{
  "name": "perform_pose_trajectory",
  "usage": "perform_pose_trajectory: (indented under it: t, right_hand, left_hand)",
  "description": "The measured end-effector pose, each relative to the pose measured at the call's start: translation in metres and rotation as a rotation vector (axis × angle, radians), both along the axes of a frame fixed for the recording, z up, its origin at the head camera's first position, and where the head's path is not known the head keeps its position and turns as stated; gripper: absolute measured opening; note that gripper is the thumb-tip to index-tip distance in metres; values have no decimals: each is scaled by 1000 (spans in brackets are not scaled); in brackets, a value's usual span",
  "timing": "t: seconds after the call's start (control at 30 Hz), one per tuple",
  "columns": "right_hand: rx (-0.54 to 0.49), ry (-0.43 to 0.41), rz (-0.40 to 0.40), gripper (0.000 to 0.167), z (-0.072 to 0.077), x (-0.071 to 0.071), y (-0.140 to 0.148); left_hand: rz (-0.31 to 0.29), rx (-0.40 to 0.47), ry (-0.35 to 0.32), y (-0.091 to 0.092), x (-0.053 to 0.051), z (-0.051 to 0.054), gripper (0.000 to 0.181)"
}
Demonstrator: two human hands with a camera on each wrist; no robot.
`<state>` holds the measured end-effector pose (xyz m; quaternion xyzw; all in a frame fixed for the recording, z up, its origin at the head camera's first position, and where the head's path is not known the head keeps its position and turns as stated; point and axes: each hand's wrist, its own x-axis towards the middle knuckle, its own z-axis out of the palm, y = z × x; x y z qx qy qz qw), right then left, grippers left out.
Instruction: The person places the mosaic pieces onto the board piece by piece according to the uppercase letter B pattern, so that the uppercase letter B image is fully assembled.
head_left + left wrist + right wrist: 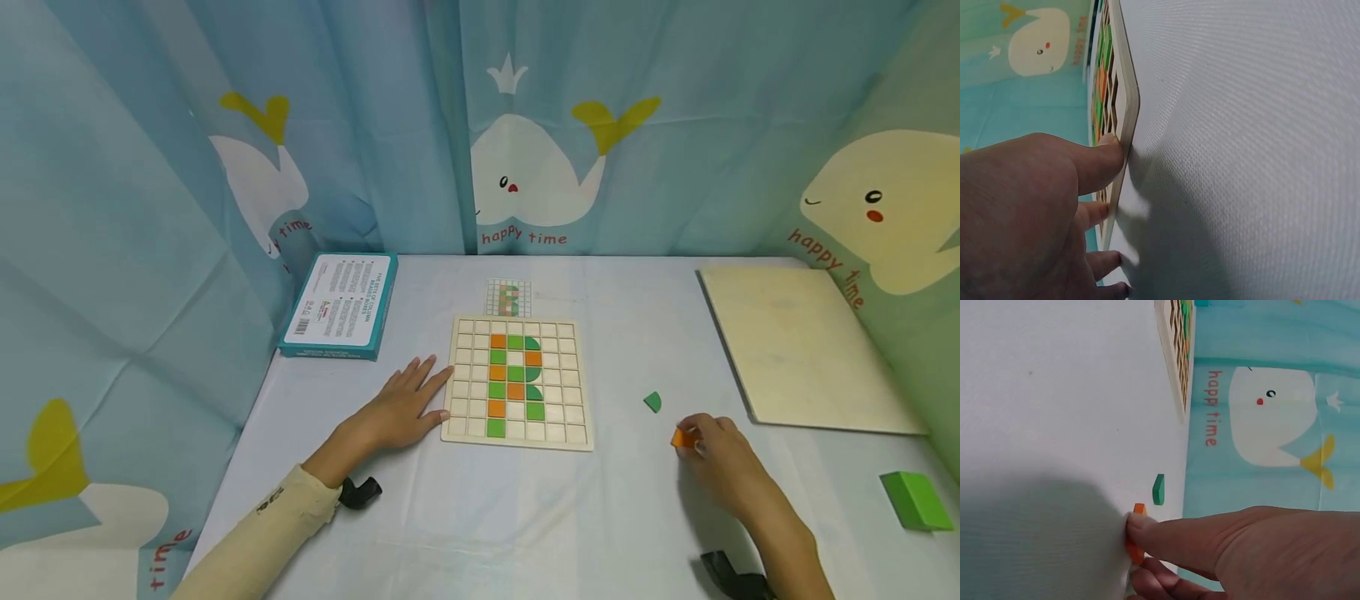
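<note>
A wooden grid board [461, 393] lies mid-table, with orange and green pieces set in its cells in a letter-like pattern. My left hand [408, 404] rests at the board's left edge, fingers spread; in the left wrist view the thumb [1100, 164] touches the rim. Right of the board, my right hand [716, 458] pinches an orange square tile [682, 438] between thumb and fingers. The right wrist view shows that orange tile [1137, 551] just at the table surface. Near it lies a green quarter-round piece [653, 402], apart from the hand.
Behind the board lies a small pattern card [508, 297]. A teal box [339, 306] sits at the back left. A large pale wooden panel [810, 350] lies at the right, with a green block [916, 501] in front of it. Curtains [420, 125] enclose the table.
</note>
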<state>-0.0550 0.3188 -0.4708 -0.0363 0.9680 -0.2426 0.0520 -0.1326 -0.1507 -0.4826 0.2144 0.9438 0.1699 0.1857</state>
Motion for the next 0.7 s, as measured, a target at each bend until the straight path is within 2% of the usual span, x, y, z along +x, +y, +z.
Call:
perform_pose_trajectory:
  t: [0.17,0.3,0.5,0.7]
  right_hand:
    - [-12,-36,-42,29,-1,2,2]
    - [-8,-18,-59,28,-4,3,2]
    - [-24,52,-58,27,-11,4,-2]
    - [-59,197,4,27,-11,0,-8]
  left_hand:
    - [-3,8,11,0,1,0,72]
    - [-6,13,15,0,1,1,71]
    - [-9,12,21,0,1,1,71]
    - [-13,-1,19,0,-1,0,71]
